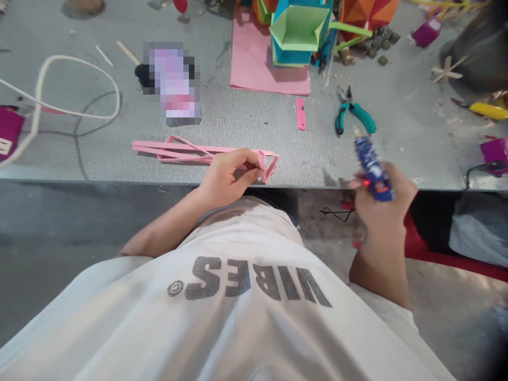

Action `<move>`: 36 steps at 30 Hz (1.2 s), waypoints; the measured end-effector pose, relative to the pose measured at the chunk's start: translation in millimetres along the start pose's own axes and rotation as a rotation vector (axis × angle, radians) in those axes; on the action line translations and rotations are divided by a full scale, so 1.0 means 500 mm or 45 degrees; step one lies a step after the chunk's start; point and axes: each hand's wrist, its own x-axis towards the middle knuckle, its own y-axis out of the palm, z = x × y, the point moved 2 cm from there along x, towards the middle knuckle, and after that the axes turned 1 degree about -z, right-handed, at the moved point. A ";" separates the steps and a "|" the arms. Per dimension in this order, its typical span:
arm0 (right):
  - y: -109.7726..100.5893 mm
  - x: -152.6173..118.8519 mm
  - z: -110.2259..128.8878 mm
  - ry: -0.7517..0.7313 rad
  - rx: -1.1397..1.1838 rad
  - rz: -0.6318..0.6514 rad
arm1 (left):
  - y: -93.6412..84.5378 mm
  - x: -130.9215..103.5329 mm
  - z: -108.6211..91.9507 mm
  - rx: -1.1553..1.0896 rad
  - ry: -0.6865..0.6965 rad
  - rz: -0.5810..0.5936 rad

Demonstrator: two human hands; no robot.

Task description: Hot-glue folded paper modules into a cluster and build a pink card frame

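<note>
Near the table's front edge, my left hand (234,177) pinches the right end of a long pink paper-strip frame (178,151). That end is folded into a small triangle, and the rest of the frame stretches left along the tabletop. My right hand (381,193) is wrapped around a blue glue gun (372,164), a little blurred, with a red light glowing on its side. The glue gun's nozzle points away from me, just short of teal-handled pliers (355,114). Between the two hands and farther back lies a small pink cutter (300,114).
Pink paper sheets (254,58) lie at the back, partly under green and blue folded paper boxes (299,32). A pixelated object (174,84) sits left of centre. A white cable (37,100) loops at far left. A yellow-handled tool (488,110) lies at right.
</note>
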 end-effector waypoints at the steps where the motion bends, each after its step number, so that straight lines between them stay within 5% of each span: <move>1: -0.008 0.018 -0.046 0.095 -0.034 -0.116 | 0.001 0.000 0.000 -0.005 0.004 -0.003; 4: -0.020 0.084 -0.175 0.231 -0.363 -0.109 | 0.004 0.002 -0.001 -0.046 0.044 0.002; 7: -0.018 0.137 -0.271 0.391 -0.583 0.142 | 0.006 0.006 -0.011 -0.032 0.104 0.000; 10: -0.009 0.162 -0.316 0.373 -0.650 0.194 | 0.011 0.013 -0.026 0.014 0.107 -0.006; 12: -0.004 0.161 -0.311 0.306 -0.659 0.072 | 0.017 0.020 -0.036 0.000 0.104 -0.027; 14: -0.001 0.146 -0.268 0.214 -0.648 -0.111 | 0.027 0.028 -0.043 -0.018 0.087 -0.053; 17: 0.008 0.100 -0.125 -0.073 -0.330 -0.311 | 0.047 0.041 -0.047 -0.010 0.008 -0.075; 21: 0.066 0.047 0.111 -0.163 0.371 0.123 | 0.078 0.055 -0.057 0.014 -0.041 -0.061; 23: 0.100 0.041 0.189 -0.120 0.527 0.263 | 0.089 0.062 -0.064 0.041 -0.032 -0.060; 28: 0.152 0.066 0.222 0.041 0.678 0.273 | 0.104 0.074 -0.064 0.057 -0.034 -0.060; 36: 0.157 0.067 0.218 0.098 0.534 0.218 | 0.119 0.068 -0.032 0.016 -0.068 -0.084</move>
